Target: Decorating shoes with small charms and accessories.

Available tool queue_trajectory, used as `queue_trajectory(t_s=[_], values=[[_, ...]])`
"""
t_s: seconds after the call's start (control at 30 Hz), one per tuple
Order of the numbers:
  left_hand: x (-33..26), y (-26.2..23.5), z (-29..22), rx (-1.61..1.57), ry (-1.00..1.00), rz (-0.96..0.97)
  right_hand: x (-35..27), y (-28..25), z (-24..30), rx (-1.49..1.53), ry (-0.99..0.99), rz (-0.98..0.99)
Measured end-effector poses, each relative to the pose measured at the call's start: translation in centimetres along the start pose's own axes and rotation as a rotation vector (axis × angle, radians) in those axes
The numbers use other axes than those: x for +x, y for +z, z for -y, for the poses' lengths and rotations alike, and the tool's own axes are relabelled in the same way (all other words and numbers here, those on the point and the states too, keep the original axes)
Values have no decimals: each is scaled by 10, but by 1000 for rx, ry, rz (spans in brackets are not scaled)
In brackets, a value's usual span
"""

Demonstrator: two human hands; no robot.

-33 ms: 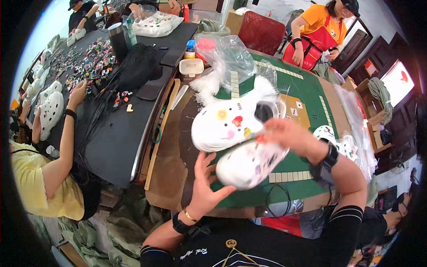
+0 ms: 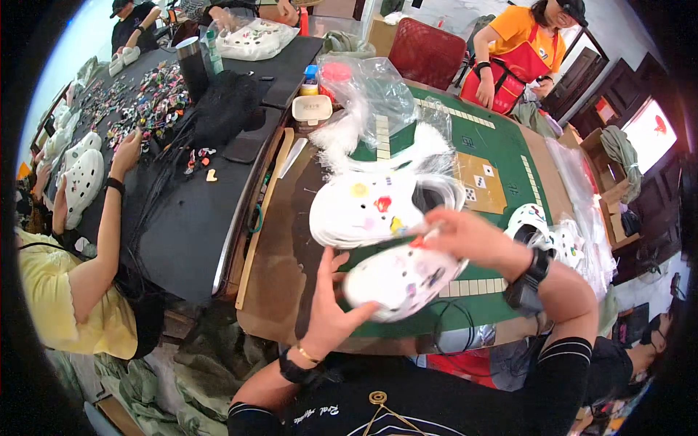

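A white clog point(image 2: 407, 280) with small coloured charms on its upper is held low over the green mat, blurred by motion. My left hand point(image 2: 323, 312) grips its toe, thumb on top and fingers round the far side. At the other end my right hand point(image 2: 472, 240) is closed on the clog near its foot opening. A red charm shows by the right fingertips; what else they pinch is hidden. Just beyond lies another white clog point(image 2: 349, 218), trimmed with white fluff point(image 2: 429, 149) and bearing yellow, red and pink charms.
White clogs point(image 2: 534, 218) with charms sit right of my right hand. Clear plastic bags point(image 2: 371, 87), a lidded tub point(image 2: 313, 109) and a knife point(image 2: 293, 158) lie at the mat's far left. A co-worker in yellow point(image 2: 80, 291) handles a clog by a charm pile point(image 2: 153, 102); another wears a red apron point(image 2: 509, 76).
The held clog has shifted slightly left and toward me, its upper turning more into view. Both hands moved with it, keeping their hold. The co-worker in the apron leans slightly differently.
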State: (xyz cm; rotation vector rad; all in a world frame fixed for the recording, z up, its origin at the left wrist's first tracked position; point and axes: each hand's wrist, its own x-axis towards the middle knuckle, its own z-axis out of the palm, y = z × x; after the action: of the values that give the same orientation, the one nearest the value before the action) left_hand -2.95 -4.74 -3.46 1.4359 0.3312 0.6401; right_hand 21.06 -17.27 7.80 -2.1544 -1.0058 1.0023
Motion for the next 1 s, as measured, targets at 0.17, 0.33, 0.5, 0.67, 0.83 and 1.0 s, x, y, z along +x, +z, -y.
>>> queue_trajectory(t_s=[0.17, 0.33, 0.5, 0.67, 0.83, 1.0], values=[[-29, -46, 62, 85, -276, -97, -21, 38, -20, 152, 139, 341], [-42, -54, 34, 585, -51, -65, 4, 19, -14, -177, -43, -81], [-47, -38, 37, 678, -98, 26, 61, 23, -77, -477, -509, -412], [-41, -42, 54, 370, -298, -50, 74, 27, -83, -463, -108, 78], [-6, -50, 44, 150, -221, -64, 44, 28, -91, -505, -99, -25], [54, -54, 35, -27, -136, -141, 2, 37, -92, -308, -10, -87]])
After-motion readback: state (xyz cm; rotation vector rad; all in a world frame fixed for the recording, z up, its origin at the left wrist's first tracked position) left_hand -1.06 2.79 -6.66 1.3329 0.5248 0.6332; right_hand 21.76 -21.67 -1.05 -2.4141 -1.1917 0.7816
